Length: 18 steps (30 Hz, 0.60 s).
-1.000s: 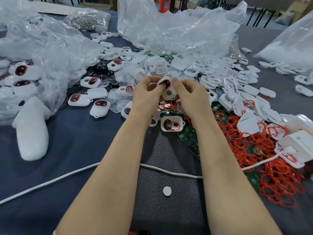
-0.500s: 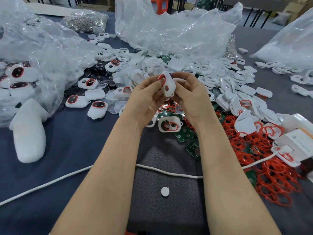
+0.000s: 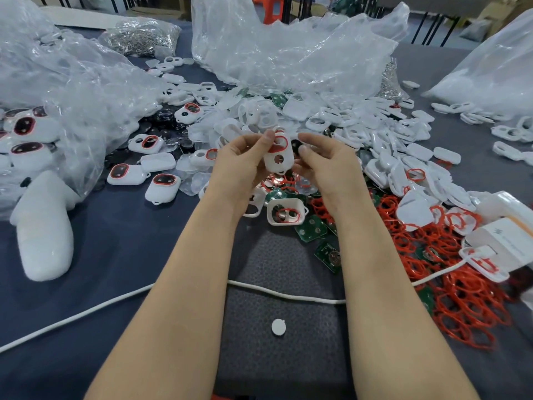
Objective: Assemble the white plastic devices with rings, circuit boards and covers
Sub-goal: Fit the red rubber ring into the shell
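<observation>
Dark blue table [image 3: 115,241]; orange stool [image 3: 272,10] behind; black table legs [image 3: 431,27].

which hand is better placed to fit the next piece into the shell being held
Right. The left hand grips the white shell, thumb by its red ring, so it is busy as the holder. The right hand sits just beside the shell and seems to pinch a small dark piece there.

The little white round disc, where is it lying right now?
In the head view the disc lies alone on the dark grey mat, low and central between the person's forearms, just nearer than the white cable.
</observation>
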{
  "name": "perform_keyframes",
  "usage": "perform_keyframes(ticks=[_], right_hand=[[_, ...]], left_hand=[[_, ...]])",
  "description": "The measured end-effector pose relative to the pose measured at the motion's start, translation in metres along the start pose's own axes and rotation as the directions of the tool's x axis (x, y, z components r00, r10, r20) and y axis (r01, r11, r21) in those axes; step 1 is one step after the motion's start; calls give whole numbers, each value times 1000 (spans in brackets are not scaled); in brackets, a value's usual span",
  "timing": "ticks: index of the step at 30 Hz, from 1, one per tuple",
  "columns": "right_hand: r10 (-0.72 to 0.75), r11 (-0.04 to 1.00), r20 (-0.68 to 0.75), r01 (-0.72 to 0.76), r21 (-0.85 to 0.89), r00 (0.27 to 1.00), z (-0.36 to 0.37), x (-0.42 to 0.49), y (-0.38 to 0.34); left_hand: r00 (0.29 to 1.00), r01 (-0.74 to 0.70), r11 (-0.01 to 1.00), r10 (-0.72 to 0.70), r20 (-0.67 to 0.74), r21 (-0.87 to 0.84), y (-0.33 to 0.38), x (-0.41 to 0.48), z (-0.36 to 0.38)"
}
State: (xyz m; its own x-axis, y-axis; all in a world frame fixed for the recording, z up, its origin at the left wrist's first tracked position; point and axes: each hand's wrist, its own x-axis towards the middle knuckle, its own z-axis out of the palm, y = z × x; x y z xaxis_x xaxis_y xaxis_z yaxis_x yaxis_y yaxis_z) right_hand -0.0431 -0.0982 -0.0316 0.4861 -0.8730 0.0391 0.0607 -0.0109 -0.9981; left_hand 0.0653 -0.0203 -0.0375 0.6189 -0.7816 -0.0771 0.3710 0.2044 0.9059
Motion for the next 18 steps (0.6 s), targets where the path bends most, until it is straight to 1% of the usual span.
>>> perform_keyframes(ticks=[2,3,5,8,10,12,14,16,18], right_hand=[[-24,999,-5,24,-41,1000,1,0,1],[-26,999,3,26,-27,1000,1,-1,1],[-1,997,65,-4,81,998,2,-2,0],[68,955,171,-113,275,983,0,-2,-2],[84,938,212,-149,313,974,-2,-2,-4],[66,961,205,-118,251,976,-1,-3,-4],[18,991,151,-38,130,988,0,-3,-1],[-40,999,113,36,33,993,1,-3,-1],[-86,996,112,87,-10,990,0,-4,-1]], left_hand=[[997,64,996,-61,48,-69,1,-1,0],[995,85,993,-80,61,-81,1,-2,0],[994,100,994,-97,57,-52,1,-2,2],[997,74,997,-74,37,11,-1,-3,4],[999,41,999,-42,29,22,-1,-2,4],[1000,10,998,-11,13,70,-3,-1,5],[1000,0,996,-1,9,85,-4,-1,5],[1000,17,999,-18,21,50,-5,0,5],[996,69,997,-67,60,-34,-3,0,5]])
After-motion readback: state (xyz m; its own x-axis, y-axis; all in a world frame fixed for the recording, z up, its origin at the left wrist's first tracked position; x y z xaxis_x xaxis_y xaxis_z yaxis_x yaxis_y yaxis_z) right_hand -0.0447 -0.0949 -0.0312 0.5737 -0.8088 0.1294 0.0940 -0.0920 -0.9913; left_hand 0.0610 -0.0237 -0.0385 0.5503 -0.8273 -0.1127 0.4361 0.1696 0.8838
